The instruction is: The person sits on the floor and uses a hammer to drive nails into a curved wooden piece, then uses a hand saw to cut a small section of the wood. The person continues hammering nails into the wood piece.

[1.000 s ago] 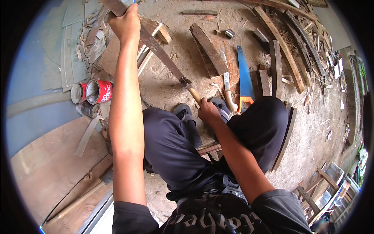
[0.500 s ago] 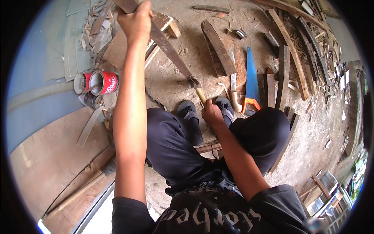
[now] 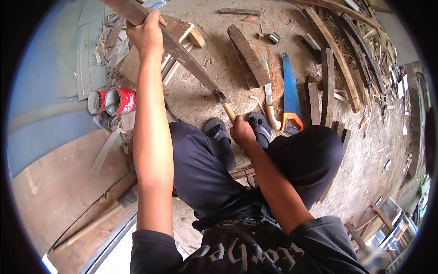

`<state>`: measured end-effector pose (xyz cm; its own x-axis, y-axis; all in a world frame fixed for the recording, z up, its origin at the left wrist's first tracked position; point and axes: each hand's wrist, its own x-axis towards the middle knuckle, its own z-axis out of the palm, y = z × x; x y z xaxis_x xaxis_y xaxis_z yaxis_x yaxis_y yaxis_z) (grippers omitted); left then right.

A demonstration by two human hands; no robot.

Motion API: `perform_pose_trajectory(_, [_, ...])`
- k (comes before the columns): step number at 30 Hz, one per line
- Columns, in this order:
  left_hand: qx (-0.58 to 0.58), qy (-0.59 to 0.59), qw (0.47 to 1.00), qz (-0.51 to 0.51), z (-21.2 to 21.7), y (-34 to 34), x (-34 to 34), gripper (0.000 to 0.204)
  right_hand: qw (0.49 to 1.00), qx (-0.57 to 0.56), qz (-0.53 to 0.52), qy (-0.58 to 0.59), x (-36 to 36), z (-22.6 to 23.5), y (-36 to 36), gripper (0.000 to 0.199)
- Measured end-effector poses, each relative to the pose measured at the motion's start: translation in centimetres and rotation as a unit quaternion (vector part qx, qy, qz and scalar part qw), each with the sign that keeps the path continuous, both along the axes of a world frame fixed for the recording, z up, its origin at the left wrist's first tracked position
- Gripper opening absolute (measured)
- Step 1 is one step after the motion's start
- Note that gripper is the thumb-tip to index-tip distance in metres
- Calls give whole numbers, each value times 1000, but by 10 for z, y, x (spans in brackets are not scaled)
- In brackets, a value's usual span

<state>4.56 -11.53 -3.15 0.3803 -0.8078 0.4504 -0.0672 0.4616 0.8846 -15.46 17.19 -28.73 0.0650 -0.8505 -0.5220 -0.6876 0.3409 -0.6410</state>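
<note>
My left hand (image 3: 147, 33) is stretched far forward and grips the upper end of a long dark wooden strip (image 3: 182, 57) that slants down toward my feet. My right hand (image 3: 242, 133) is closed around the pale wooden handle of a small tool (image 3: 226, 108), a chisel or knife, whose metal tip meets the lower end of the strip. I squat in dark trousers, both feet in dark sandals (image 3: 218, 129) on the sawdust floor just below the tool.
A blue-bladed handsaw with an orange handle (image 3: 289, 87) and a second wooden-handled tool (image 3: 270, 106) lie right of my feet. Red paint cans (image 3: 119, 101) stand at left. Planks and offcuts (image 3: 340, 68) pile up at the right and top. Plywood sheets (image 3: 59, 182) lie lower left.
The view has shifted slightly; my left hand and the strip sit a little further right in the picture. The right hand stays on the tool at the strip's lower end.
</note>
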Motion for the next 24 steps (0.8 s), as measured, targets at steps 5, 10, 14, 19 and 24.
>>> perform_pose_trajectory(5, [-17,17,996,-83,10,25,-14,13,992,35,-94,-74,25,19,12,33])
perform_pose_trajectory(10, [-16,7,1000,8,18,46,-13,11,993,104,19,-45,10,49,-9,25])
perform_pose_trajectory(14, [-69,-10,996,62,19,67,-13,20,953,168,248,40,-33,71,-37,25])
perform_pose_trajectory(19, [-25,-21,991,132,12,102,2,65,965,26,221,136,-117,140,-37,26])
perform_pose_trajectory(24, [-1,79,987,-144,18,119,24,56,973,-99,-199,60,-228,253,-11,56])
